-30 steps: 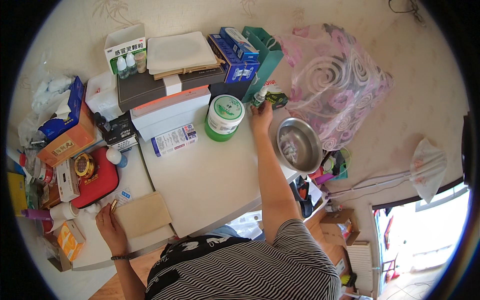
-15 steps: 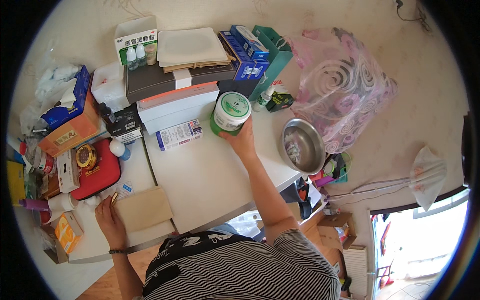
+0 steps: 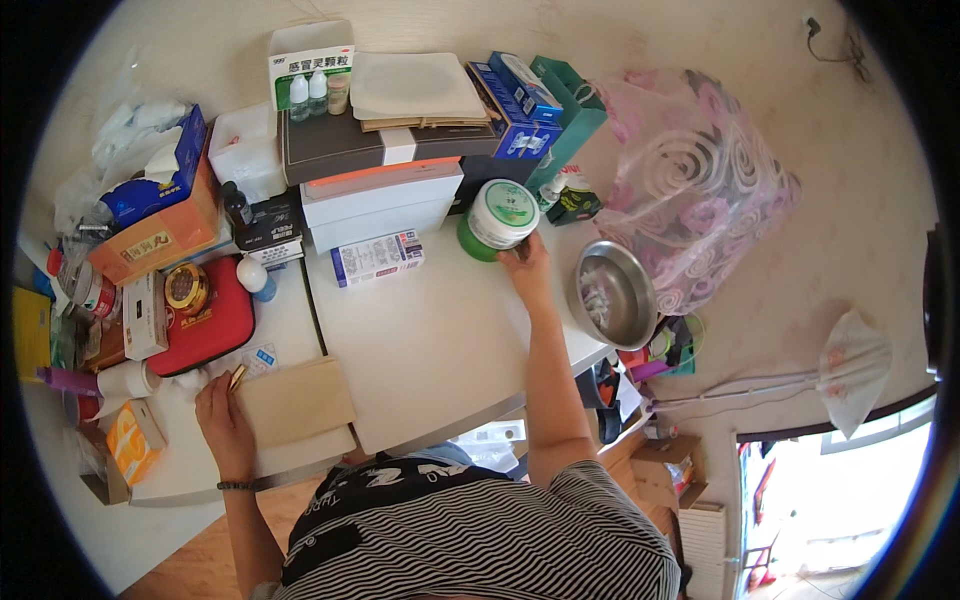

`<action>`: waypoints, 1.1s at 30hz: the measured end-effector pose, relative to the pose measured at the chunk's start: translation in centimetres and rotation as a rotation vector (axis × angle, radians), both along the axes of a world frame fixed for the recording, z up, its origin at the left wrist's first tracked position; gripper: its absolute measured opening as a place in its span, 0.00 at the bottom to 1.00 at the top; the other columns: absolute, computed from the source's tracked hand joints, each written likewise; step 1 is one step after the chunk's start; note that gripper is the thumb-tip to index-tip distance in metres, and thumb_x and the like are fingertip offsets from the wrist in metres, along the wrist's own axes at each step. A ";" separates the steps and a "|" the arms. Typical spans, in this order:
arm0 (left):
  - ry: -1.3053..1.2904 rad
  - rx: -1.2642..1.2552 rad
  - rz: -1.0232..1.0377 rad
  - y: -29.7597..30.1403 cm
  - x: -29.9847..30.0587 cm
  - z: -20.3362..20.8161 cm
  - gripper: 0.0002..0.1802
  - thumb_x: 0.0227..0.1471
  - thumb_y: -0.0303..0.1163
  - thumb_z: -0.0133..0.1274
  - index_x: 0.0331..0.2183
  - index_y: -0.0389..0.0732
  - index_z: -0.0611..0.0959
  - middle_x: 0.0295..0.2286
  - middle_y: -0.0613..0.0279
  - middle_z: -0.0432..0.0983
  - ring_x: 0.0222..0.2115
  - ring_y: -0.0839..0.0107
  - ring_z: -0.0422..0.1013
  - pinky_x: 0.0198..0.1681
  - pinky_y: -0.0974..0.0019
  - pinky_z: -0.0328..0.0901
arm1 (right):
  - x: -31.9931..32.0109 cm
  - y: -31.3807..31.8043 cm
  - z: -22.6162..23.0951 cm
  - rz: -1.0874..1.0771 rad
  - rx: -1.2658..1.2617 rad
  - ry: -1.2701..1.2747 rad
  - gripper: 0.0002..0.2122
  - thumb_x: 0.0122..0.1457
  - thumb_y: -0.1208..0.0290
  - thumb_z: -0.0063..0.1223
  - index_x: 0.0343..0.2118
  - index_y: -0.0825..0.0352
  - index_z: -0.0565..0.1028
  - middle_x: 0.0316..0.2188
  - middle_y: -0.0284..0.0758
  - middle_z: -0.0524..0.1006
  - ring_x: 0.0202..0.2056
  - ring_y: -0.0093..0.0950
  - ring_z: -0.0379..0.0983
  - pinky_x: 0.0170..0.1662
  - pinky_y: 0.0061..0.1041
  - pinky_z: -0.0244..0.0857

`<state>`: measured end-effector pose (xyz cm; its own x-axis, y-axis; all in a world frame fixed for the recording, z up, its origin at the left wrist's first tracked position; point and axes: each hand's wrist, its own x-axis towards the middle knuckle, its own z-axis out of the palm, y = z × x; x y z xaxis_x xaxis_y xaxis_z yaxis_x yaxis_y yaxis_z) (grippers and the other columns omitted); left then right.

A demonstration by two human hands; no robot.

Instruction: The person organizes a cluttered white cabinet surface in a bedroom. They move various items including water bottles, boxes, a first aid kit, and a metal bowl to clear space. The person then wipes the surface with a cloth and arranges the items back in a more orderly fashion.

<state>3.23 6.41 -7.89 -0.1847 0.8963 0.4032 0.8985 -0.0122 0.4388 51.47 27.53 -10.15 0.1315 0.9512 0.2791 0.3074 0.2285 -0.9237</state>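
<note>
Gripping green tub (image 3: 497,220) now: right hand (image 3: 527,272) fingers, off bottle (image 3: 553,190); left hand (image 3: 222,415) fingers unchanged on tan pad (image 3: 293,402).

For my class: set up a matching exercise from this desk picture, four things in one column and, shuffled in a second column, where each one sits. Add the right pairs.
Things
1. green tub with white lid
2. metal bowl
3. red case
4. tan flat packet

Places
A. at the desk's right edge, by the pink patterned bag
B. under the left hand, near the desk's front edge
C. at the right hand, in front of the stacked boxes
D. on the left part of the desk, with a round gold tin on it

Pairs: 1-C, 2-A, 3-D, 4-B
</note>
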 end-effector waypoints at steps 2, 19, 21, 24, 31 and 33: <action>-0.014 -0.003 -0.005 0.0 0.2 0.4 0.15 0.54 0.20 0.46 0.45 0.35 0.78 0.42 0.49 0.73 0.44 0.52 0.67 0.49 0.56 0.62 | 1.0 -0.1 0.0 -0.015 -0.030 0.012 0.37 0.44 0.89 0.61 0.60 0.71 0.59 0.55 0.41 0.68 0.56 0.33 0.66 0.58 0.30 0.62; -0.086 0.087 0.004 -0.6 -0.7 -0.2 0.20 0.43 0.17 0.51 0.42 0.37 0.79 0.38 0.54 0.75 0.40 0.54 0.69 0.45 0.55 0.63 | -3.0 -2.8 1.4 -0.336 0.341 -0.398 0.28 0.55 0.76 0.57 0.58 0.71 0.60 0.51 0.44 0.69 0.53 0.35 0.66 0.58 0.34 0.57; -0.102 0.160 0.002 -0.6 -0.5 0.2 0.20 0.43 0.17 0.52 0.43 0.38 0.79 0.38 0.54 0.75 0.40 0.54 0.69 0.45 0.56 0.63 | -7.3 -5.3 4.3 -0.325 0.344 -0.459 0.24 0.55 0.77 0.57 0.55 0.70 0.65 0.48 0.42 0.72 0.50 0.34 0.69 0.56 0.33 0.60; -0.064 0.179 0.004 -1.1 -0.9 0.5 0.21 0.44 0.17 0.53 0.44 0.39 0.79 0.38 0.54 0.75 0.40 0.55 0.69 0.45 0.58 0.64 | -15.5 -9.4 6.2 0.102 0.189 -0.442 0.16 0.54 0.77 0.58 0.46 0.68 0.72 0.44 0.40 0.75 0.47 0.35 0.71 0.51 0.31 0.64; -0.895 0.249 0.084 -1.4 -2.2 1.8 0.19 0.52 0.17 0.52 0.47 0.38 0.77 0.38 0.62 0.76 0.39 0.72 0.71 0.44 0.69 0.68 | -28.7 -12.9 6.1 0.746 0.131 -0.335 0.14 0.53 0.75 0.59 0.43 0.68 0.75 0.40 0.42 0.76 0.41 0.40 0.74 0.44 0.31 0.69; -1.239 0.203 -0.012 -1.1 -1.7 2.7 0.18 0.53 0.18 0.53 0.47 0.36 0.77 0.39 0.63 0.76 0.39 0.75 0.72 0.45 0.70 0.68 | -30.3 -13.7 6.2 0.834 -0.008 -0.189 0.13 0.54 0.76 0.59 0.43 0.68 0.75 0.39 0.40 0.77 0.40 0.35 0.75 0.43 0.28 0.69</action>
